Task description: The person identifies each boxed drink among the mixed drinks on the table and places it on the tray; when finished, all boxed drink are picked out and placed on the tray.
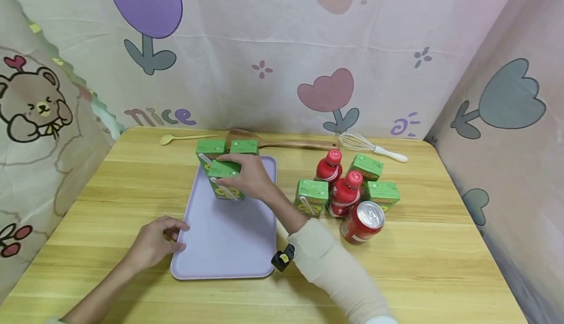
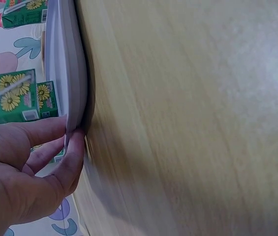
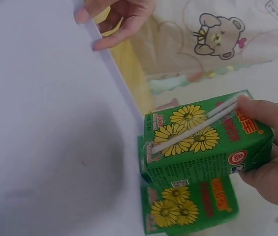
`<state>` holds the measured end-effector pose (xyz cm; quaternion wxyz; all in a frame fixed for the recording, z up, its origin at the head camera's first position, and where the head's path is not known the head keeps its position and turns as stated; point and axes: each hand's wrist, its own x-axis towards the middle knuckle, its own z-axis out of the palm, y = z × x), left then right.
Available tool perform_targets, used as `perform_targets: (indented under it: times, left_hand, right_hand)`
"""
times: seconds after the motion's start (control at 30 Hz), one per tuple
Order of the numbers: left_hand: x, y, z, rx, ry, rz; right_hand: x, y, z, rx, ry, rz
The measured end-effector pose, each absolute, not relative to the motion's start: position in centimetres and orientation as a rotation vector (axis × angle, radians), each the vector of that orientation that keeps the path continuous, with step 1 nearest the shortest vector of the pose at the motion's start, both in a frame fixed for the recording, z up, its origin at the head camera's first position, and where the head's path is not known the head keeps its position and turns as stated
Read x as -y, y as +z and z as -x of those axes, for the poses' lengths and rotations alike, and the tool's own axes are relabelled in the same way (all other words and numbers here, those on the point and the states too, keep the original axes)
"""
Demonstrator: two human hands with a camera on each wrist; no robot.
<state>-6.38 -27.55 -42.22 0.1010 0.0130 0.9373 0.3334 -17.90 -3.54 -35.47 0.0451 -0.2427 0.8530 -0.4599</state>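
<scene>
My right hand (image 1: 250, 177) grips a green juice carton (image 1: 226, 193) with yellow flowers and a white straw, near the far left part of the lilac tray (image 1: 224, 245). Just behind it, two like cartons stand side by side, the left carton (image 1: 210, 146) and the right carton (image 1: 245, 146). In the right wrist view the thumb and fingers hold one end of the carton (image 3: 193, 132); whether its base touches the tray is unclear. My left hand (image 1: 154, 243) pinches the tray's left rim, its fingertips above and below the edge in the left wrist view.
Right of the tray stand a green carton (image 1: 311, 197), two more cartons, a front red bottle (image 1: 345, 194), a rear red bottle (image 1: 329, 167) and a red can (image 1: 363, 222). Along the back lie a yellow spoon (image 1: 185, 138), a wooden spatula (image 1: 295, 144) and a whisk (image 1: 370, 145).
</scene>
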Motion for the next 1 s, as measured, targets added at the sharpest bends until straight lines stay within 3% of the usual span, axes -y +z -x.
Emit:
perform_targets:
  times: [1.0]
  left_hand:
    - [27.5,-42.4,6.4,-2.777,0.990,-0.025]
  right_hand:
    - [8.9,-37.8,19.9,-2.611,-1.279,0.613]
